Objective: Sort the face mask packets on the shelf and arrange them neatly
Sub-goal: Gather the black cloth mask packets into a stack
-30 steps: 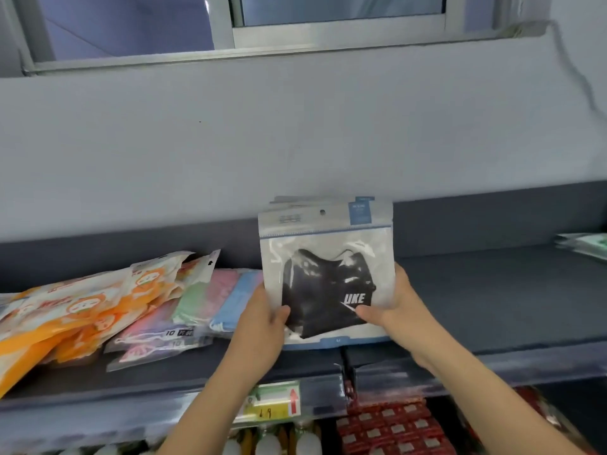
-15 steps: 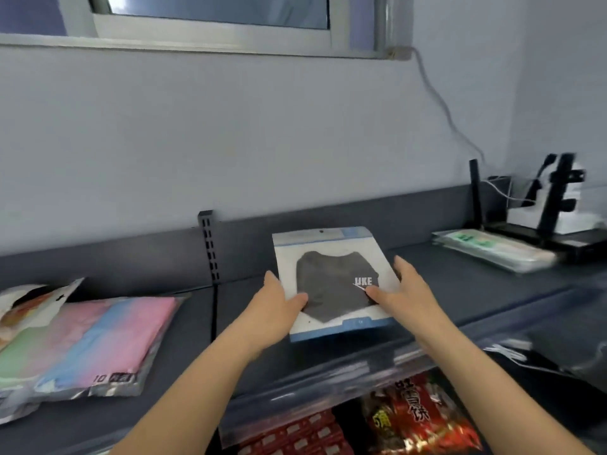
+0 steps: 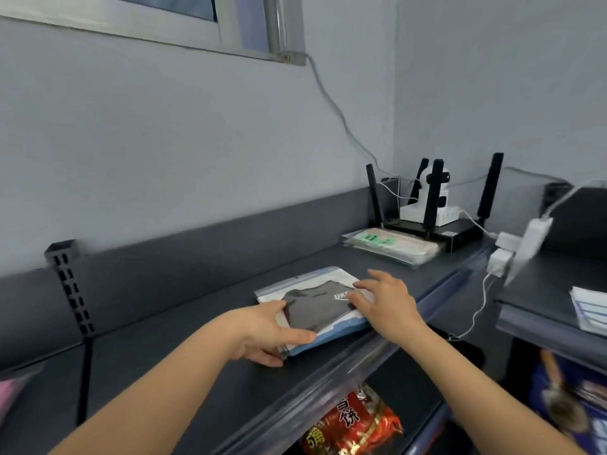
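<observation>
Where the dark grey metal shelf (image 3: 197, 339) nears its front lip, a stack of clear, blue-edged face mask packets (image 3: 315, 307) lies flat, the top one showing a black mask with white lettering. The left hand (image 3: 266, 326) grips the stack's near left corner, thumb laid across the top and fingers tucked against the edge beneath. The right hand (image 3: 384, 303) rests on the stack's right side, its fingers spread and only slightly bent, pressing down on the top packet without curling round it. Further right along the same shelf, well apart from both hands, lies a second pile of clear packets with a green label (image 3: 391, 249), just in front of a black router with upright antennas (image 3: 460, 231); a white dome camera (image 3: 427, 198) stands on it. White plug adapters (image 3: 501, 257) sit by the shelf's right end. On the level below lies a red snack bag with yellow characters (image 3: 354, 425), and a pink packet (image 3: 8, 392) shows at the far left edge.
</observation>
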A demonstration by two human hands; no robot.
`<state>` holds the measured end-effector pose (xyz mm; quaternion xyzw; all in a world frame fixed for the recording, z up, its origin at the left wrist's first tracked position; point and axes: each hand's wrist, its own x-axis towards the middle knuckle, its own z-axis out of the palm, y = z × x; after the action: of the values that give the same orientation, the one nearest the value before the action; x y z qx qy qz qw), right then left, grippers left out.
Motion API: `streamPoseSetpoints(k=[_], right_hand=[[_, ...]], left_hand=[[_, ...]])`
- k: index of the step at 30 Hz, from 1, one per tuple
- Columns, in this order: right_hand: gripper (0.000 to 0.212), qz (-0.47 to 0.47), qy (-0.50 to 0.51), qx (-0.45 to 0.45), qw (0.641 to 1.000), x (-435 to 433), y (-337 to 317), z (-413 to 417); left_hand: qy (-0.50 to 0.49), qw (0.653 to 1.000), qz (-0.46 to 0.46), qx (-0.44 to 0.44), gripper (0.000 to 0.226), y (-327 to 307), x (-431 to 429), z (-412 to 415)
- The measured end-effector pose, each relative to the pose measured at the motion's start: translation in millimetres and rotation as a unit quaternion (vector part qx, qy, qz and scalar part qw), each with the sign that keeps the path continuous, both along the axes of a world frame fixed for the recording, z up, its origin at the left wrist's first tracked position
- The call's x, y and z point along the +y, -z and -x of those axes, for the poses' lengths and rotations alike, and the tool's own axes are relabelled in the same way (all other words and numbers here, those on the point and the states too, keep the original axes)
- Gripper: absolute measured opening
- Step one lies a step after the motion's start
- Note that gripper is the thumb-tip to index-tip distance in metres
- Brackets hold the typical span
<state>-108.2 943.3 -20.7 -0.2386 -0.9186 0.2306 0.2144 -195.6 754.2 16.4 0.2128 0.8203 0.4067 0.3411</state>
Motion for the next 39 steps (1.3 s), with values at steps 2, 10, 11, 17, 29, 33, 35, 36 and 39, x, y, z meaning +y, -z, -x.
streamPoseSetpoints(k=[2, 10, 11, 17, 29, 33, 35, 36, 39], right_hand=[[0.038, -0.004, 0.001, 0.031, 1.000, -0.9, 1.0, -0.7], [0.031, -0.005, -0.006, 0.092, 0.996, 21.3, 4.3, -1.6], [0.031, -0.004, -0.006, 0.096, 0.995, 25.3, 5.0, -2.3], [0.037, -0.020, -0.006, 0.085, 0.996, 77.0, -1.3, -5.3], [0.040, -0.072, -0.027, -0.177, 0.981, 207.8, -4.3, 52.3], [0.042, -0.062, -0.029, -0.167, 0.984, 214.1, -6.9, 58.5], [0.043, -0.030, -0.022, -0.145, 0.989, 216.3, -13.3, 57.4], [0.044, -0.016, -0.017, -0.123, 0.992, 216.6, -16.3, 56.3], [0.041, -0.009, -0.012, -0.035, 0.999, 208.3, -25.4, 51.7]], left_hand=[[-0.003, 1.000, -0.006, 0.007, 0.097, -0.5, 6.2, 4.4], [-0.023, 0.998, -0.038, 0.037, 0.085, 2.6, 43.2, 24.4], [-0.022, 0.998, -0.035, 0.037, 0.086, 2.2, 47.9, 25.8], [-0.016, 0.999, 0.000, 0.049, 0.089, -4.8, 87.4, 32.6], [-0.045, 0.991, 0.094, 0.080, 0.100, -5.7, 160.3, 32.7], [-0.056, 0.985, 0.125, 0.100, 0.102, -6.7, 163.1, 30.3], [-0.068, 0.987, 0.113, 0.097, 0.100, -7.6, 163.7, 27.3], [-0.075, 0.988, 0.100, 0.095, 0.098, -8.5, 163.9, 25.5], [-0.098, 0.985, 0.073, 0.120, 0.094, -12.6, 162.5, 20.1]])
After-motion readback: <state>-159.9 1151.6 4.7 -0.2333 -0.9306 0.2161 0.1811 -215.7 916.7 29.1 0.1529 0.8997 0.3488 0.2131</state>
